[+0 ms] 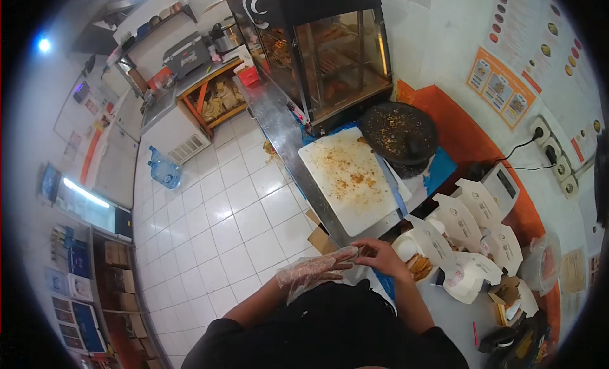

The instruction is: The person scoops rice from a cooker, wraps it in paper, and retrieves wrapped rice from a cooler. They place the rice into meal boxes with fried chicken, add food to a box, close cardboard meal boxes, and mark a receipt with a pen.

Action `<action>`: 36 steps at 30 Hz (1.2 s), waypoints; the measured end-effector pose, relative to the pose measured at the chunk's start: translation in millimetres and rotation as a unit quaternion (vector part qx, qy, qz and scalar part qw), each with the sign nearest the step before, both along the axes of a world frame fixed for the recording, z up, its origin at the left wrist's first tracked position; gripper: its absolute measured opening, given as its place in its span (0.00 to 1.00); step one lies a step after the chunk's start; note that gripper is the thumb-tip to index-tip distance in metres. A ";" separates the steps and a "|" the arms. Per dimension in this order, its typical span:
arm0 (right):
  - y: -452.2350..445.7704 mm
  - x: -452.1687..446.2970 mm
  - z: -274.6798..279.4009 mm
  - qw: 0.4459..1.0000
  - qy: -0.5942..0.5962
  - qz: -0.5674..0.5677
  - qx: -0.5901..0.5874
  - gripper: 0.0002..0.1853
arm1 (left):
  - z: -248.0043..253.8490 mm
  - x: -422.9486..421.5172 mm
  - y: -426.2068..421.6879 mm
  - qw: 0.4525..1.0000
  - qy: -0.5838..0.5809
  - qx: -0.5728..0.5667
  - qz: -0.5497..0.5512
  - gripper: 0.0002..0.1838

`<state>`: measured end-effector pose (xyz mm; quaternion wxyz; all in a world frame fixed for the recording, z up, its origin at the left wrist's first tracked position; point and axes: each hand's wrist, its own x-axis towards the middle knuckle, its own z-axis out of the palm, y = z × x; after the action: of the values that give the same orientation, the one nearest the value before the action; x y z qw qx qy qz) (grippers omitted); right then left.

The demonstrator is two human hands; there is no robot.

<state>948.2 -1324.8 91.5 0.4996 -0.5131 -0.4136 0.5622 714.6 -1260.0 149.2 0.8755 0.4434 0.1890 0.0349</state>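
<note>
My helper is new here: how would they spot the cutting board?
Find the glass-sided cabinet. Between it and the person's right hand lies the cutting board, beside a round dark dish. Unlike that dish, it is flat, white and rectangular.

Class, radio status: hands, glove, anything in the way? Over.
Left hand in clear plastic glove. Right hand bare, fingers at the glove's tips. Crumb-strewn board beyond; no obstruction seen between hands.

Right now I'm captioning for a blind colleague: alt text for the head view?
A bare right hand meets the left hand, which wears a clear plastic glove, near a crumb-strewn white board. Open food boxes stand to the right, a glazed cabinet beyond.
</note>
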 end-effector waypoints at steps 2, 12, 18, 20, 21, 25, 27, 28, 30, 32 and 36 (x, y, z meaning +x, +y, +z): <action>26.8 -3.6 -1.7 0.979 -0.186 0.083 0.010 0.09 | 1.5 -1.0 12.1 0.999 0.013 -0.023 0.018 0.56; 164.2 -35.7 -70.0 0.964 -0.244 -0.103 0.010 0.05 | -91.2 -37.8 203.9 0.994 -0.078 -0.021 -0.072 0.47; 270.5 -49.9 -58.7 0.922 -0.221 -0.318 0.001 0.06 | -80.9 -72.1 341.3 0.984 -0.079 0.113 -0.111 0.39; 288.2 -62.0 -42.9 0.911 -0.128 -0.391 -0.014 0.05 | -67.7 -85.8 369.2 0.986 -0.049 0.127 -0.096 0.32; 296.8 -67.5 -37.8 0.899 -0.139 -0.416 0.006 0.06 | -82.7 -91.0 382.7 0.985 -0.053 0.130 -0.101 0.32; 306.3 -73.0 -42.6 0.935 -0.041 -0.351 -0.019 0.08 | -136.2 -86.0 404.0 0.990 -0.060 0.112 -0.064 0.27; 304.0 -98.1 -69.9 0.951 0.148 -0.271 -0.030 0.08 | -129.0 -72.2 405.2 0.994 -0.057 0.076 -0.053 0.26; 309.3 -104.2 -96.4 0.974 -0.061 -0.219 0.004 0.13 | -124.5 -62.2 410.6 0.994 -0.064 0.077 -0.054 0.26; 326.7 -126.3 -76.2 0.966 -0.029 -0.256 -0.017 0.16 | -115.5 -45.7 423.1 0.972 -0.007 0.126 -0.200 0.26; 338.8 -116.8 -86.9 0.969 -0.002 -0.245 -0.031 0.15 | -145.6 -31.5 438.9 0.965 -0.093 0.137 -0.205 0.27; 374.1 -76.1 -107.6 0.857 -0.285 -0.430 0.014 0.09 | -97.5 -43.6 524.2 0.897 -0.071 0.372 -0.228 0.27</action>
<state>872.1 -950.6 -16.1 0.5587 -0.7707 -0.2841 0.1147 671.0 -735.8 51.7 0.6413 0.7644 -0.0072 -0.0663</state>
